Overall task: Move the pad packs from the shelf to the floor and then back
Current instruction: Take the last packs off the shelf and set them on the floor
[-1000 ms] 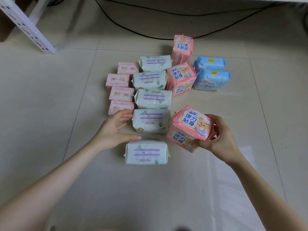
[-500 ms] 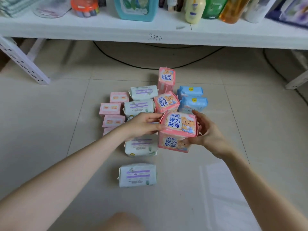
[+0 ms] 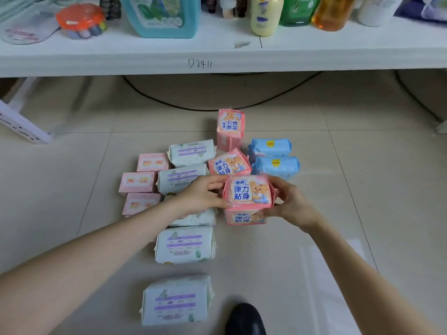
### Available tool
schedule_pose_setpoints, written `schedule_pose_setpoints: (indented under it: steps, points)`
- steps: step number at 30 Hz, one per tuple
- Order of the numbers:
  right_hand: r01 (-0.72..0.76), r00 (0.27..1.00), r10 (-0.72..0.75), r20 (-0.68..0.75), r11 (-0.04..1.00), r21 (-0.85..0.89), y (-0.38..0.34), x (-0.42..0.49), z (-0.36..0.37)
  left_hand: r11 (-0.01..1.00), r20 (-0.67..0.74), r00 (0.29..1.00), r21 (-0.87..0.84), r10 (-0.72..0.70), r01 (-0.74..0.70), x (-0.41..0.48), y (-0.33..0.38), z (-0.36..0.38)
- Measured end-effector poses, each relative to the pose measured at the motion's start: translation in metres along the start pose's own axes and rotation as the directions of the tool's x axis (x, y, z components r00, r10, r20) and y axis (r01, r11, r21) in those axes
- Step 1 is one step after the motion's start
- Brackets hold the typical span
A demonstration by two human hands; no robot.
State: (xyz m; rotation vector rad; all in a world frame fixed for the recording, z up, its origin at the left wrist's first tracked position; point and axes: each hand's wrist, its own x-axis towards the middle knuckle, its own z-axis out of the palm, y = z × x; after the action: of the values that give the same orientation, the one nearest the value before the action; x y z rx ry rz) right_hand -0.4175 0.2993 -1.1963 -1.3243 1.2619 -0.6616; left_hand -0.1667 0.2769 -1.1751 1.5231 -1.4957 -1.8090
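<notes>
Both hands on one pack from what I see. Left hand (image 3: pixel 202 195) is curled onto the left side of the pink bear pack (image 3: pixel 249 193), fingers pressed to its edge. Right hand (image 3: pixel 289 201) grips the right side, thumb low and fingers over the top corner. I read the pack as raised off the floor (image 3: pixel 362 189), held between the two hands, bear label facing up.

Going left to right on the floor: three small pink packs (image 3: pixel 137 182) in a column at far left, a fourth possibly hidden under my left forearm, can't tell. Next column, white packs with purple stripes (image 3: pixel 185 245): two above the left hand, one mostly covered by the hand, one just below it, one nearest me set apart from the rest. Then two more pink bear packs (image 3: pixel 231 128) behind the held one, the far one standing upright, the closer one tilted and touching the held pack's top edge in the view. Two blue packs (image 3: pixel 275 166) at right, one behind the other, touching.

White shelf (image 3: pixel 217 56) across the top, handwritten "D2411" on its front edge, carries a teal jug (image 3: pixel 159 18), orange-lidded tub (image 3: pixel 81 20), cream bottle (image 3: pixel 266 16), amber bottle (image 3: pixel 333 13). Black cable (image 3: pixel 193 108) runs under it. Dark shoe tip (image 3: pixel 245 319) at bottom edge.
</notes>
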Motion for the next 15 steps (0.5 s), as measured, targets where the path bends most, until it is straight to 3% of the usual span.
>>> schedule_pose_setpoints:
  steps: [10,15]
  points:
    - [-0.077,0.997,0.075,0.031,0.995,0.067,0.047,0.015,0.021,0.997,0.017,0.998,0.04,-0.067,0.066,0.021,-0.025,0.001]
    - [-0.105,0.994,0.106,0.032,0.994,-0.021,0.047,0.015,0.022,0.993,0.007,0.995,0.055,-0.104,0.103,0.025,-0.02,-0.004]
